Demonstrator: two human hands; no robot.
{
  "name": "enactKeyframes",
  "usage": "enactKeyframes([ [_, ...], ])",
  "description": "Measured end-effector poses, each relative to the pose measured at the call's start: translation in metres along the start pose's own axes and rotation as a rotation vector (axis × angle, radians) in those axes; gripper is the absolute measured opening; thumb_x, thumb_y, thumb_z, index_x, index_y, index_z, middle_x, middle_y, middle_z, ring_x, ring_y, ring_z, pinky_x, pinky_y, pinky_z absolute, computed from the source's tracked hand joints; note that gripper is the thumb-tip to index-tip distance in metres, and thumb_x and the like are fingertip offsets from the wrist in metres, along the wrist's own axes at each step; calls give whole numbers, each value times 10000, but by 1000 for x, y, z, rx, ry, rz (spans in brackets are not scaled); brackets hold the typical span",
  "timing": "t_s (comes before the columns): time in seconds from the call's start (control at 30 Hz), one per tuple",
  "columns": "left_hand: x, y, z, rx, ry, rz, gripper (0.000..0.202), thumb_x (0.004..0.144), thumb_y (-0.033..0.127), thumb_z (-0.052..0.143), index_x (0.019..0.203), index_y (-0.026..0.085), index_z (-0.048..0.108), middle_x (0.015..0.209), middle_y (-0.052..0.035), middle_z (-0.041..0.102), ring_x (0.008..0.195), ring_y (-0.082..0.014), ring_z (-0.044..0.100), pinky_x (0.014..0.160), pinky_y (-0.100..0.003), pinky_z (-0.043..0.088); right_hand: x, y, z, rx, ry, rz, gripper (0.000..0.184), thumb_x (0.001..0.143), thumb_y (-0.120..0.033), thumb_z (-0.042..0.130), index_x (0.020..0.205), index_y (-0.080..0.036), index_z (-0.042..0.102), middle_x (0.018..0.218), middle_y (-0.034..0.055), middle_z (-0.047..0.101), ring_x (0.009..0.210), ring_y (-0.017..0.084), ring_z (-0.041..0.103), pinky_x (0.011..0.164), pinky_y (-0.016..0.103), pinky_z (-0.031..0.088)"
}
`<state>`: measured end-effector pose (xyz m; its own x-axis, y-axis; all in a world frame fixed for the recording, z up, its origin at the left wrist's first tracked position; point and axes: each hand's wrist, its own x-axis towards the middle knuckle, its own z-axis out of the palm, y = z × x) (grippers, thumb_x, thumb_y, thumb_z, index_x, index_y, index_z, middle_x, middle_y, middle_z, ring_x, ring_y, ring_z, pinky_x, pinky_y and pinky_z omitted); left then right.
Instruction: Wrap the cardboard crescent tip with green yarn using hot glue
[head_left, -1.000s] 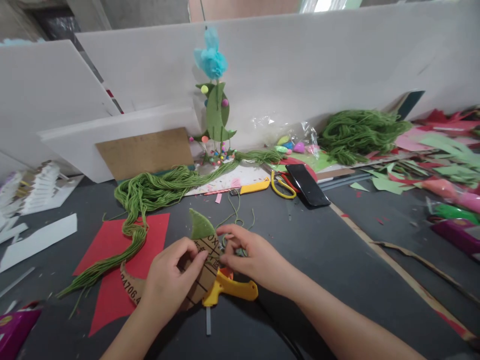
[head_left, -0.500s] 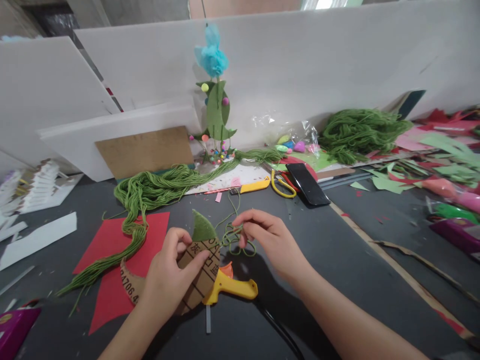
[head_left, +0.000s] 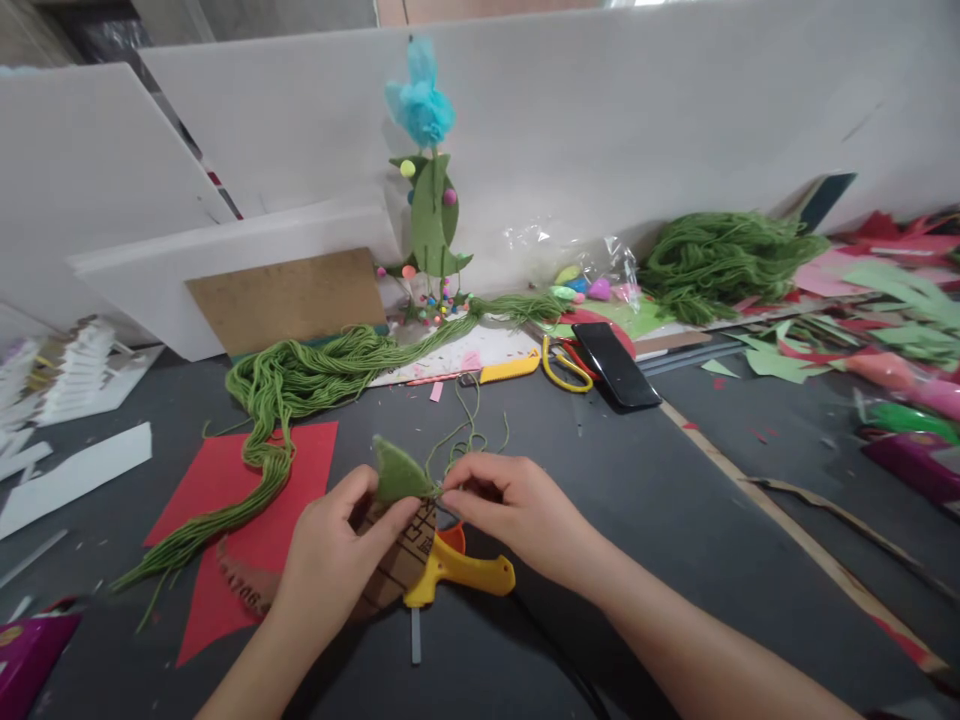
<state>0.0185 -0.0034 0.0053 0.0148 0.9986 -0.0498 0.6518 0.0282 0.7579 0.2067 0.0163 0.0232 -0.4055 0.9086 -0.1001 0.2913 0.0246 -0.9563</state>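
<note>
The left hand (head_left: 345, 545) is nearly closed, its thumb on the upper face of a cardboard piece (head_left: 412, 535) and its fingers curled behind, so the piece is gripped between them. Just above the left thumb, the tip of the piece is covered in a green wrap (head_left: 397, 472). The right hand (head_left: 517, 505) has its thumb and index finger drawn together at the right edge of that wrap, apparently pinching a green strand (head_left: 471, 440); the exact contact is hidden by the fingertips. The strand's slack lies in loose loops just beyond the right fingers.

These loops could snag or knot if pulled quickly, and the wrap could loosen if the right pinch slackens. The pointed tip also looks easy for turns to slide off if the tension slants toward it.

Just below the right hand lies a yellow glue gun (head_left: 472, 572), close to the card's edge; whether they touch cannot be told. If it is hot, a dropped wrist could mean a burn, and a nudge from the card could shift it. Its black cord (head_left: 562, 655) runs beneath the right forearm, where it could be caught.

Left of the left hand, a curved cardboard strip (head_left: 240, 580) rests on red paper (head_left: 300, 465).
</note>
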Motion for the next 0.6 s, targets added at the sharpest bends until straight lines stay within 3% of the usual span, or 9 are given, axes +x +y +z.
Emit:
enactKeyframes([
  [0.13, 1, 1, 1, -200, -60, -6, 249, 775, 427, 568, 851, 190, 576, 811, -1, 645, 766, -166, 587, 641, -240, 436, 0, -1, -2, -50, 45, -100, 147, 721, -64, 536, 609, -159, 544, 695, -24, 511, 593, 81, 453, 545, 201, 355],
  [0.2, 1, 2, 2, -259, -107, -16, 246, 784, 415, 565, 882, 190, 577, 838, -3, 648, 793, -169, 596, 668, -245, 443, 0, -2, -2, -100, 67, -112, 150, 684, -35, 538, 602, -160, 551, 672, -32, 492, 580, 78, 426, 529, 197, 331],
  [0.3, 0, 2, 3, -261, -133, -21, 263, 790, 408, 563, 931, 188, 589, 810, -1, 644, 827, -183, 603, 681, -254, 443, -2, -3, -2, -130, 48, -31, 91, 726, -121, 558, 667, -175, 601, 536, -61, 418, 510, 80, 369, 486, 198, 283],
  [0.4, 0, 2, 4, -264, -136, -23, 255, 801, 391, 553, 946, 185, 590, 776, 0, 634, 810, -187, 607, 672, -260, 447, -4, -4, -3, -189, 46, -5, 75, 754, -204, 583, 749, -189, 657, 522, -58, 432, 492, 84, 373, 474, 203, 270],
  [0.6, -3, 2, 3, -217, -117, -20, 247, 792, 397, 565, 911, 183, 601, 843, -13, 665, 769, -171, 606, 667, -258, 446, -5, -4, -5, -292, 76, -147, 102, 781, -155, 568, 712, -174, 640, 643, -28, 558, 573, 90, 465, 551, 206, 336],
])
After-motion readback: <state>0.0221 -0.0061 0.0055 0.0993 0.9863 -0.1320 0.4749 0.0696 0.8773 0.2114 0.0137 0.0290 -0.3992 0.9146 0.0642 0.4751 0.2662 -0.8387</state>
